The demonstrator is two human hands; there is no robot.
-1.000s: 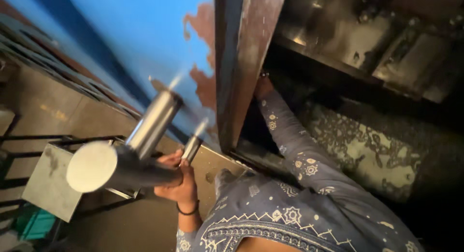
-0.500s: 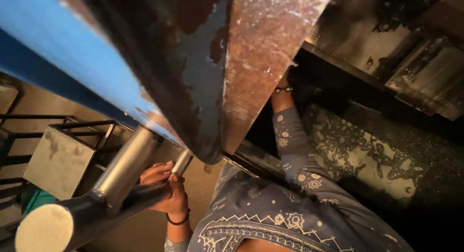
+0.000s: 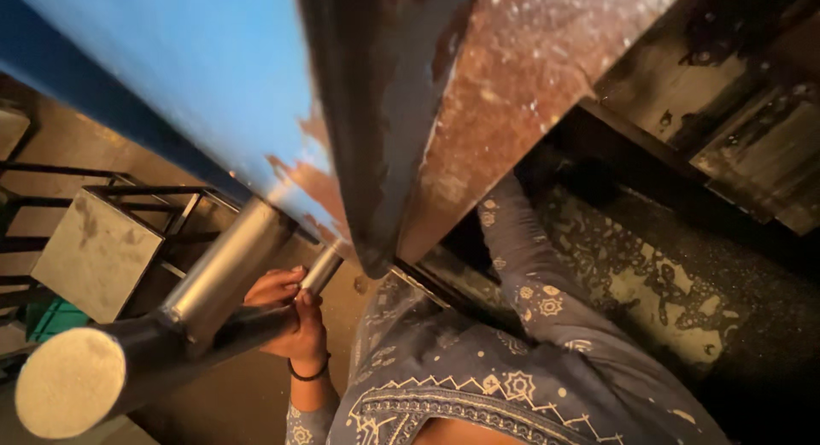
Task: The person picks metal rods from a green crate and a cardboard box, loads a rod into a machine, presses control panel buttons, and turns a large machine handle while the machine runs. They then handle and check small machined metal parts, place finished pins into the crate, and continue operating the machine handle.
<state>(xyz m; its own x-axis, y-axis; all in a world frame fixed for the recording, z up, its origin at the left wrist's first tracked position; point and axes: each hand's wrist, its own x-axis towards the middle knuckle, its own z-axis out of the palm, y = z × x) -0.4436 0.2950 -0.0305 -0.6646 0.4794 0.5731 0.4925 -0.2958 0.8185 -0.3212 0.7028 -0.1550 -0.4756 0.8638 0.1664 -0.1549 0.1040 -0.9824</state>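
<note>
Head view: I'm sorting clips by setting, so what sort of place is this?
Probably a metal workshop or factory floor. A large blue-painted, rusted steel machine body looms overhead, the left hand grips a thick grey steel lever bar, and a worn metal stool stands on the grimy floor.

One hand (image 3: 290, 321), two steel rods (image 3: 224, 274), one stool (image 3: 96, 250), one wristband (image 3: 307, 375)

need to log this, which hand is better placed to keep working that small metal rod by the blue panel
Left. The left hand is already wrapped on the small metal rod under the blue panel. The right arm reaches behind the rusty edge, its hand hidden.
</note>
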